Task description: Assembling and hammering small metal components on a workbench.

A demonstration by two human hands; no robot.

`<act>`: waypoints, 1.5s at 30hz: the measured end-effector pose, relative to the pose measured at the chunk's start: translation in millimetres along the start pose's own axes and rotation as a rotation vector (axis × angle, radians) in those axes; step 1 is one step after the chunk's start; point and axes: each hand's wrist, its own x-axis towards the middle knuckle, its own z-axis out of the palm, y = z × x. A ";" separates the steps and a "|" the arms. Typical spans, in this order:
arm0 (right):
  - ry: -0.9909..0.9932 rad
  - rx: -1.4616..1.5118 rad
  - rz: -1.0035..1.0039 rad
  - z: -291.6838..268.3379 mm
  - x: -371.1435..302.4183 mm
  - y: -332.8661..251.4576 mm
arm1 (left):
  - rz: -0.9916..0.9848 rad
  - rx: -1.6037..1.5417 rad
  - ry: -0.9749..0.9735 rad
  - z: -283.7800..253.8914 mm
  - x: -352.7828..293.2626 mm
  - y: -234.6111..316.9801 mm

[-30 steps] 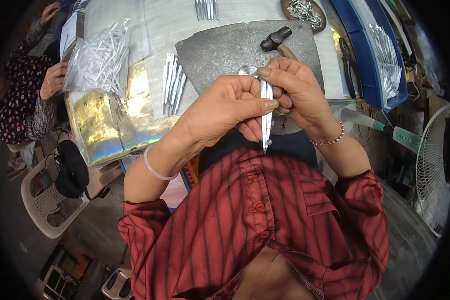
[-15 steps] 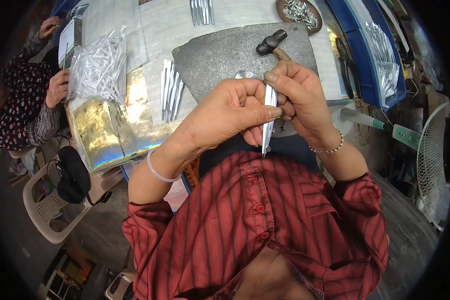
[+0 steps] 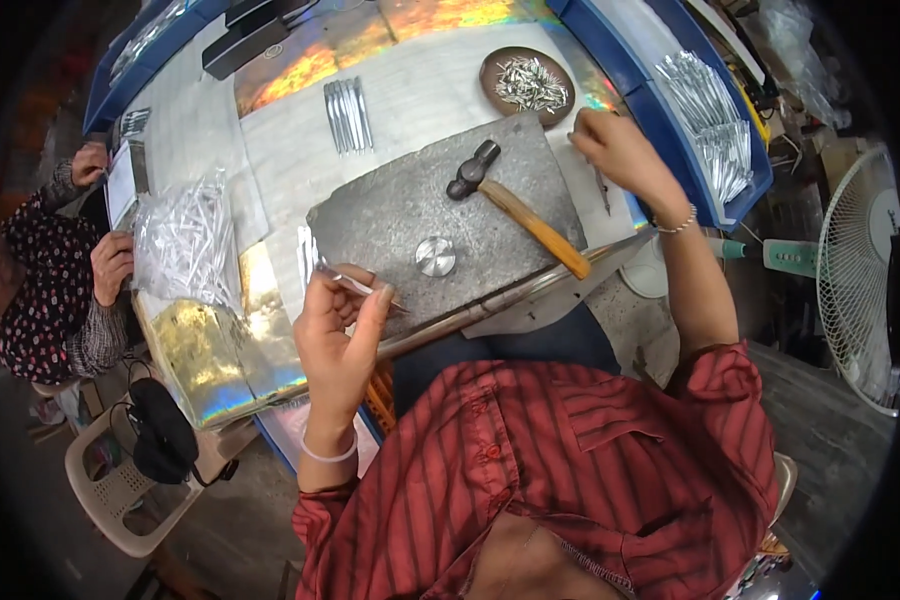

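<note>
My left hand (image 3: pixel 335 335) is closed round a slim, pointed silver metal piece (image 3: pixel 350 283), held between thumb and fingers over the near left edge of a grey stone slab (image 3: pixel 380 225). Out at the right, my right hand (image 3: pixel 620 155) has its fingers curled just beyond the slab's edge. It covers most of the dark pliers (image 3: pixel 603 190); whether it grips them is hidden. On the slab rest a hammer (image 3: pixel 515 210) with a wooden handle and a round silver metal disc (image 3: pixel 435 256). A brown bowl (image 3: pixel 487 75) of small silver parts stands beyond.
Silver pieces (image 3: pixel 348 115) lie in a row behind the slab; others (image 3: pixel 306 250) lie left of it. Blue bins (image 3: pixel 660 125) at the right hold more. A co-worker's hand (image 3: pixel 112 265) touches a clear bag (image 3: pixel 185 240) of silver pieces. A fan (image 3: pixel 860 280) stands at far right.
My hands have parted: the left moved left with the silver piece, the right reached out right to the pliers. The view has shifted, showing more of the table's far side.
</note>
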 end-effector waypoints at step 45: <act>-0.106 0.702 0.000 19.5 -67.9 -97.2 | 0.050 0.053 -0.044 38.8 23.4 -6.6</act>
